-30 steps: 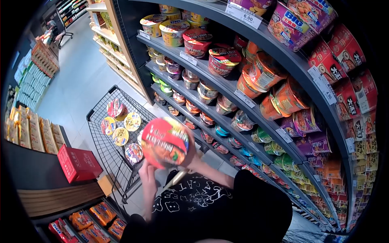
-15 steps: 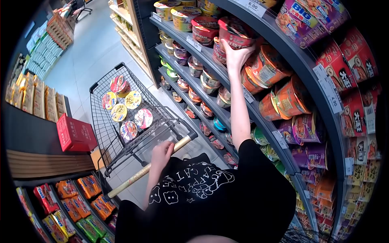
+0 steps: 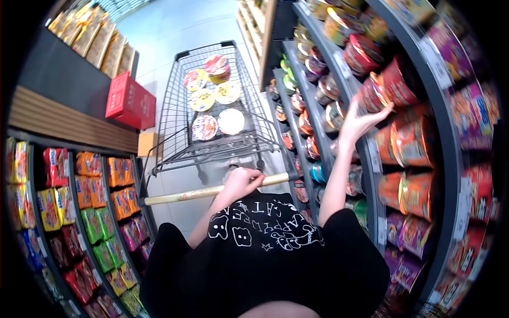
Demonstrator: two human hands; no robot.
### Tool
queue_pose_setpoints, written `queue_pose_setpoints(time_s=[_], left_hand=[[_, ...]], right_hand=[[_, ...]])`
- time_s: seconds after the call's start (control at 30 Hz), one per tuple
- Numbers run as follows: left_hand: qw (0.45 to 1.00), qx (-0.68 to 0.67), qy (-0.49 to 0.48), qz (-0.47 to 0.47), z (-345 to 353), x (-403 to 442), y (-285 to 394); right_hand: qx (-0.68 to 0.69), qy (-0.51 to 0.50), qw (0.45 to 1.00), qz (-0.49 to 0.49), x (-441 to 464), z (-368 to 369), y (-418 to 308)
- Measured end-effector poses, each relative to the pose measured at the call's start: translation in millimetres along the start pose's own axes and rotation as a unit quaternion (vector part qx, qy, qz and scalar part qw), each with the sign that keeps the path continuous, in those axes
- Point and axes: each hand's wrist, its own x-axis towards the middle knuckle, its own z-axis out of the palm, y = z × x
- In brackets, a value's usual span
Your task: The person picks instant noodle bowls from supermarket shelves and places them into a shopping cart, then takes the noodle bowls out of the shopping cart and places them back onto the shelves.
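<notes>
My right hand [image 3: 363, 123] is at the shelf on the right, its fingers apart against the lower edge of a red noodle bowl [image 3: 374, 94]. Another red bowl [image 3: 401, 82] leans just behind that one. Loosely curled, with no item showing in it, my left hand [image 3: 243, 182] lies over the pale handle [image 3: 185, 196] of the shopping cart. Several noodle bowls stand in the cart [image 3: 168, 106], among them a red-lidded bowl [image 3: 216, 64], a yellow one [image 3: 202, 99] and a white-lidded one [image 3: 231, 121].
Orange noodle bowls [image 3: 411, 140] sit on the shelf below my right hand. A red box [image 3: 131, 100] is left of the cart. Racks of bagged noodles [image 3: 95, 222] line the lower left. Grey shelf edges [image 3: 371, 153] run close along my right arm.
The view has turned right and down. My right hand held a red bowl raised at the shelf; the bowl now rests among the others and the fingers have spread. My left hand remains by the handle.
</notes>
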Motion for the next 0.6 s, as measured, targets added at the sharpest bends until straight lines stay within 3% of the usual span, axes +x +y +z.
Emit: queue_pose_setpoints(time_s=[0.07,0.13,0.17,0.2,0.23,0.27,0.33,0.4,0.53,0.6], left_hand=[[0.999,-0.025,-0.036,0.001,-6.8,1.4,-3.2],[0.995,-0.071,-0.062,-0.028,-31.3,5.2,4.0],[0.999,-0.04,-0.025,-0.019,-45.1,11.6,-3.2],[1.0,-0.008,0.012,-0.009,-61.9,19.3,-11.7],[0.996,-0.046,0.05,-0.053,-84.0,31.6,-17.2],[0.99,-0.083,0.077,-0.082,-103.9,46.7,-33.3],[0.978,-0.122,0.114,-0.124,-145.9,88.9,-73.6],[0.921,-0.34,0.113,-0.155,-180.1,143.1,-138.9],[0.827,-0.397,0.282,-0.281,-198.6,242.8,-282.3],[0.822,-0.38,0.26,-0.336,-186.4,274.1,-359.3]], right_hand=[[0.151,-0.183,0.971,0.031,-69.4,4.7,-35.5],[0.072,-0.43,0.898,0.054,-141.6,4.2,-45.1],[0.058,-0.478,0.877,0.011,-184.9,8.7,-35.0],[0.035,-0.554,0.832,0.019,-208.6,4.6,-39.1],[-0.022,-0.655,0.754,-0.034,-201.0,-3.5,-52.1],[-0.017,-0.679,0.733,-0.038,-203.7,-1.9,-50.8],[-0.018,-0.652,0.757,-0.045,-216.1,9.0,-37.6],[-0.092,-0.678,0.721,-0.108,-214.6,17.8,-36.6],[-0.05,-0.677,0.73,-0.081,-204.5,23.2,-44.2],[-0.07,-0.7,0.708,-0.071,-202.0,26.9,-44.8]])
